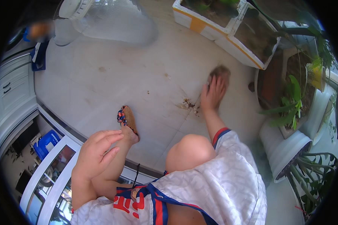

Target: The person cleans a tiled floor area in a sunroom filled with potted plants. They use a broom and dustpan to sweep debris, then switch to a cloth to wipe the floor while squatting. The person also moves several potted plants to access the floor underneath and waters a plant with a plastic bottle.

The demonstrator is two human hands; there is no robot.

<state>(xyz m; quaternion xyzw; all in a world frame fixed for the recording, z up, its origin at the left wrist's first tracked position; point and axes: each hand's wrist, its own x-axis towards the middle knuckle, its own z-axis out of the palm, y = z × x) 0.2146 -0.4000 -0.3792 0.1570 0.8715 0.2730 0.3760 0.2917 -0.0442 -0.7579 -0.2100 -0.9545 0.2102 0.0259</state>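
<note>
My right hand (pixel 215 91) reaches down to the tiled floor, its fingers spread over a blurred brown cloth or pad (pixel 221 71) that it presses against the floor. Left of that hand lies a small heap of brown and pale crumbs (pixel 188 104), with faint smears around it. My left hand (pixel 101 152) hangs above my left leg with bent fingers and holds nothing. Beyond it, my left foot stands on the floor in a woven slipper (pixel 129 119) with a patterned upper.
White foam planter boxes (pixel 239 49) with orange tape stand at the upper right. Potted plants (pixel 287 157) line the right side. A large clear plastic container (pixel 115 25) lies at the upper left. White cabinets (pixel 15 81) and a glazed door (pixel 49 180) are on the left.
</note>
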